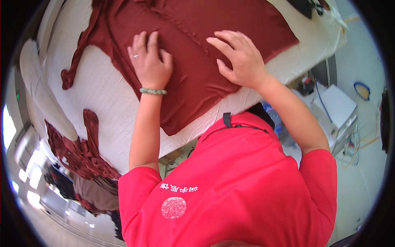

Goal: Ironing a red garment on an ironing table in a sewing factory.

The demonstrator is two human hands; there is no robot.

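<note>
A dark red long-sleeved garment (193,86) lies spread over a white padded table (111,99), one sleeve (76,68) trailing off to the left. My left hand (151,61) rests on the cloth with fingers stretched out; it wears a ring, and a green bead bracelet (153,91) circles the wrist. To its right, my right hand (240,59) is over the same garment, fingers spread and slightly bent. Neither hand grips the fabric. A long wrinkle runs through the cloth between them.
A narrow white padded arm (45,90) stands at the table's left. More dark red clothing (78,148) lies bunched at the left edge, above a hanging grey-brown garment (94,193). A dark object (303,7) sits at the far right corner. A white box (337,105) and cables are below right.
</note>
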